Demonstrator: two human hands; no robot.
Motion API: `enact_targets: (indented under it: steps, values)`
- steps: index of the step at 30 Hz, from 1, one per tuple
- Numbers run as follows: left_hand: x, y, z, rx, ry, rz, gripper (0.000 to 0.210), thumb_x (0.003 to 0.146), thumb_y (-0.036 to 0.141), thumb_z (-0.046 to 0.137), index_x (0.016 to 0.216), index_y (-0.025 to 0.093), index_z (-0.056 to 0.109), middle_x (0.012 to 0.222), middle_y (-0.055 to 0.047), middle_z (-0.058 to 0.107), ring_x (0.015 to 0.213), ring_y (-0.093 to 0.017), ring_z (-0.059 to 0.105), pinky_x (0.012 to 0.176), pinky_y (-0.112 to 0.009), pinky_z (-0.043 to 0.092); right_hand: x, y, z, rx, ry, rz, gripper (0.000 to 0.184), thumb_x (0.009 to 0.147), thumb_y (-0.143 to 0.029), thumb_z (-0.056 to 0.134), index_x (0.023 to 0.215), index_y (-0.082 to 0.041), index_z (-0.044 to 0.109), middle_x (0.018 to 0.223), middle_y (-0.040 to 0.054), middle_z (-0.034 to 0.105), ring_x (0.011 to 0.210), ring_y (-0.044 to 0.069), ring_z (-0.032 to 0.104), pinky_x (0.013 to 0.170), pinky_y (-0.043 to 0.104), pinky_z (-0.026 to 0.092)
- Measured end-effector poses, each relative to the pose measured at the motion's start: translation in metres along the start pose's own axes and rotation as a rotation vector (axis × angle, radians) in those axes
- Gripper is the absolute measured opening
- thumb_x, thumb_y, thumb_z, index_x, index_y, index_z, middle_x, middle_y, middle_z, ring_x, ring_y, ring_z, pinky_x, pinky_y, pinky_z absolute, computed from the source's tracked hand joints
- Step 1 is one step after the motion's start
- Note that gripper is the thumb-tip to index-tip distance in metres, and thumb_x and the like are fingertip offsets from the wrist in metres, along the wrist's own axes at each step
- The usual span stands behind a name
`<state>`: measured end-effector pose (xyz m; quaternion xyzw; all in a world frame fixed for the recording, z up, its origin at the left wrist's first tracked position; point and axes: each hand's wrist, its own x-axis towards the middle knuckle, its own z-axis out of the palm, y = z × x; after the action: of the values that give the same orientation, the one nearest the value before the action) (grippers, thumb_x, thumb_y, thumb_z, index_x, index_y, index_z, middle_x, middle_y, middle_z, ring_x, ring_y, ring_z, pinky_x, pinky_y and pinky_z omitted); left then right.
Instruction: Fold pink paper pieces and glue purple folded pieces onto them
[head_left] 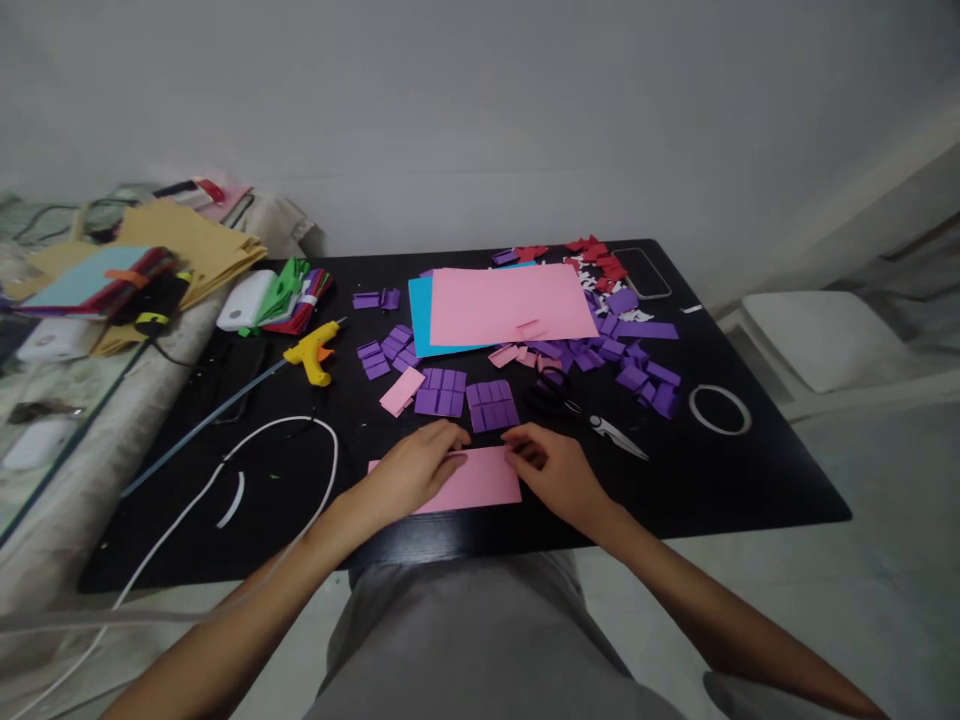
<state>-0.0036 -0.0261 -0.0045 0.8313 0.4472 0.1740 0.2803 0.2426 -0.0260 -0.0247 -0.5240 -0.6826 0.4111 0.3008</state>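
A strip of pink paper (480, 480) lies near the front edge of the black table. My left hand (424, 465) rests over its left part, with thumb and fingers closed at the top edge. At the top right corner, my right hand (551, 470) pinches the same strip with its fingertips. Just beyond the strip lie two purple folded paper pieces (440, 392), marked into small panels. A smaller pink folded piece (402, 392) is beside them to the left. Black-handled scissors (592, 415) lie half open beyond my right hand.
Pink sheets (510, 305) overlap a blue sheet (420, 320) at the back. Purple, red and white paper scraps (600, 345) are scattered to the right, near a roll of tape (720, 410). A yellow glue gun (313, 352) and a white cable (247, 435) lie left.
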Motion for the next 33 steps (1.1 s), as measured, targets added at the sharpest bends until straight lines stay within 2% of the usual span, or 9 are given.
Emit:
enact_targets:
  steps: [3, 5, 9, 12, 15, 21, 25, 29, 33]
  values:
    - [-0.028, -0.004, 0.002, 0.181, 0.152, 0.042, 0.023, 0.106, 0.020, 0.049, 0.123, 0.018, 0.063, 0.125, -0.013, 0.068, 0.117, -0.027, 0.066, 0.100, -0.047, 0.054, -0.009, -0.005, 0.005, -0.267, 0.142, -0.235, 0.021, 0.092, -0.011, 0.061, 0.108, -0.017, 0.075, 0.120, 0.0147, 0.073, 0.103, 0.027, 0.071, 0.090, 0.046, 0.063]
    - [-0.045, -0.003, 0.006, 0.261, 0.195, 0.079, 0.031, 0.106, 0.016, 0.047, 0.133, 0.018, 0.062, 0.137, -0.015, 0.066, 0.126, -0.028, 0.063, 0.106, -0.049, 0.052, -0.015, -0.007, 0.011, -0.383, 0.161, -0.386, 0.023, 0.096, -0.012, 0.058, 0.111, -0.015, 0.075, 0.128, 0.0165, 0.071, 0.118, 0.030, 0.067, 0.102, 0.051, 0.059]
    - [-0.066, -0.001, 0.020, 0.394, 0.183, 0.097, 0.050, 0.104, 0.012, 0.047, 0.154, 0.016, 0.048, 0.155, -0.014, 0.056, 0.144, -0.030, 0.052, 0.120, -0.054, 0.043, -0.024, -0.009, 0.025, -0.495, -0.052, -0.572, 0.035, 0.103, -0.009, 0.046, 0.129, -0.013, 0.069, 0.144, 0.0145, 0.066, 0.141, 0.029, 0.056, 0.117, 0.051, 0.051]
    - [-0.073, -0.003, 0.028, 0.447, 0.135, 0.083, 0.056, 0.104, 0.010, 0.045, 0.160, 0.015, 0.040, 0.161, -0.012, 0.051, 0.151, -0.029, 0.046, 0.124, -0.054, 0.038, -0.024, -0.008, 0.032, -0.568, -0.182, -0.590, 0.046, 0.102, -0.006, 0.041, 0.143, -0.007, 0.060, 0.154, 0.0158, 0.059, 0.149, 0.031, 0.048, 0.121, 0.054, 0.047]
    - [-0.076, -0.005, 0.034, 0.459, 0.093, 0.081, 0.064, 0.101, 0.006, 0.044, 0.164, 0.015, 0.032, 0.165, -0.011, 0.046, 0.154, -0.029, 0.041, 0.126, -0.055, 0.035, -0.023, -0.006, 0.037, -0.603, -0.250, -0.589, 0.054, 0.099, -0.003, 0.037, 0.150, -0.002, 0.052, 0.158, 0.0182, 0.053, 0.153, 0.031, 0.044, 0.124, 0.053, 0.044]
    - [-0.078, -0.005, 0.037, 0.482, 0.077, 0.088, 0.072, 0.099, 0.004, 0.042, 0.167, 0.016, 0.024, 0.166, -0.011, 0.043, 0.155, -0.029, 0.039, 0.128, -0.054, 0.032, -0.024, -0.006, 0.042, -0.618, -0.266, -0.592, 0.060, 0.096, 0.001, 0.036, 0.154, -0.001, 0.047, 0.161, 0.0206, 0.049, 0.155, 0.029, 0.040, 0.126, 0.051, 0.042]
    - [-0.077, -0.005, 0.035, 0.501, 0.079, 0.097, 0.068, 0.099, 0.006, 0.045, 0.165, 0.014, 0.030, 0.164, -0.012, 0.046, 0.154, -0.030, 0.042, 0.127, -0.054, 0.033, -0.023, -0.007, 0.038, -0.630, -0.252, -0.582, 0.056, 0.098, -0.004, 0.040, 0.153, -0.005, 0.050, 0.159, 0.0183, 0.053, 0.153, 0.027, 0.044, 0.125, 0.048, 0.045]
    - [-0.076, -0.004, 0.033, 0.547, 0.081, 0.110, 0.059, 0.100, 0.008, 0.045, 0.159, 0.011, 0.042, 0.162, -0.012, 0.049, 0.150, -0.033, 0.046, 0.125, -0.055, 0.035, -0.024, -0.002, 0.029, -0.646, -0.167, -0.588, 0.046, 0.103, -0.010, 0.043, 0.146, -0.003, 0.058, 0.151, 0.0200, 0.061, 0.144, 0.030, 0.056, 0.120, 0.050, 0.050]
    - [-0.069, 0.005, 0.034, 0.541, 0.148, 0.091, 0.045, 0.105, 0.020, 0.049, 0.149, 0.010, 0.054, 0.154, -0.015, 0.058, 0.141, -0.034, 0.056, 0.120, -0.055, 0.043, -0.028, 0.004, 0.019, -0.648, -0.098, -0.544, 0.042, 0.107, -0.018, 0.047, 0.145, -0.007, 0.060, 0.149, 0.0183, 0.063, 0.142, 0.029, 0.059, 0.118, 0.052, 0.052]
